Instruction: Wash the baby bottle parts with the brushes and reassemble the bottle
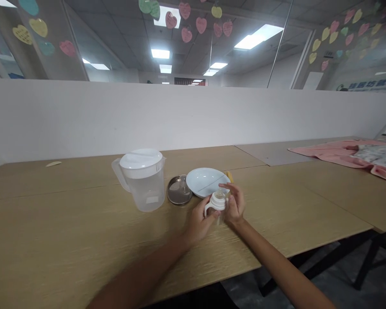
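A baby bottle with a white collar, side handles and a clear nipple is held upright just above the table. My left hand is closed around its left side, with the thumb across the front below the collar. On the other side, my right hand grips the bottle, its index finger reaching over beside the nipple. The lower, clear part of the bottle is mostly hidden by my hands. Right behind it sits a white shallow bowl with a thin stick lying across it.
A clear pitcher with a white lid stands to the left. Between it and the bowl is a round metal dish with a clear cap. A yellow object shows behind the bowl. Pink cloth lies at far right.
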`<state>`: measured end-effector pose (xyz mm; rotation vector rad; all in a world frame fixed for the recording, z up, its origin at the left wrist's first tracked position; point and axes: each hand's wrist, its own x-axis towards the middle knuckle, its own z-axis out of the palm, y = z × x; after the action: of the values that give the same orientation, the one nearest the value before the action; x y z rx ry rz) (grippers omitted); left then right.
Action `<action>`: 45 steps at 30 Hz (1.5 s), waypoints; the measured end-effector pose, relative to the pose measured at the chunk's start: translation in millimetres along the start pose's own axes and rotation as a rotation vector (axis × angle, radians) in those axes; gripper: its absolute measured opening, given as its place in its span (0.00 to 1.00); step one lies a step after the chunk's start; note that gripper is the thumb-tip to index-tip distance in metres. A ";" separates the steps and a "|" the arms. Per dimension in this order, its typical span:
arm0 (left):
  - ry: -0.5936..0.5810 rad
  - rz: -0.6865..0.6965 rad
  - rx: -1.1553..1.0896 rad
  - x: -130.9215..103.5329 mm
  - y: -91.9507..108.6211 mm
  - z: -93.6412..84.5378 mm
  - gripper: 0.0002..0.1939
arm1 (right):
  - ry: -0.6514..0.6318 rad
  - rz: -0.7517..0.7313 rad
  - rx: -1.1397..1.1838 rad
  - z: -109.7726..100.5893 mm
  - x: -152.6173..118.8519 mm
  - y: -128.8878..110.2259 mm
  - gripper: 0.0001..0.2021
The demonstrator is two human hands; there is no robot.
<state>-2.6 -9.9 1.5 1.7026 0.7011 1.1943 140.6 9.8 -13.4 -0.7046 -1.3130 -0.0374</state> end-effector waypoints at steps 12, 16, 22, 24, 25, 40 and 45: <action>0.034 0.000 0.042 -2.9 1.8 -0.7 0.27 | 0.016 0.166 0.090 -1.6 9.2 -1.8 0.16; 0.040 -0.015 0.011 -2.6 4.5 -1.3 0.26 | -0.258 0.265 0.210 -3.8 12.0 -0.7 0.21; 0.069 0.014 0.033 -1.5 3.6 -1.8 0.25 | -0.382 0.171 0.030 -8.6 4.3 0.4 0.27; 0.081 0.029 0.036 -1.1 2.1 -1.0 0.25 | -0.392 0.099 -0.081 -8.5 5.7 -2.1 0.29; 0.083 0.034 0.031 -1.0 1.4 -0.6 0.25 | -0.400 0.075 -0.114 -8.1 7.1 -3.9 0.29; 0.078 0.056 0.078 -2.1 2.5 0.8 0.24 | -0.313 0.139 -0.210 4.1 5.7 -15.2 0.09; 0.062 0.013 -0.038 -2.2 3.7 0.5 0.24 | -0.343 0.145 -0.212 2.6 7.1 -13.1 0.10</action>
<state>-3.2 -13.4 3.8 1.6472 0.7013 1.2668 135.1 3.3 -1.0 -1.0180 -1.5964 0.0655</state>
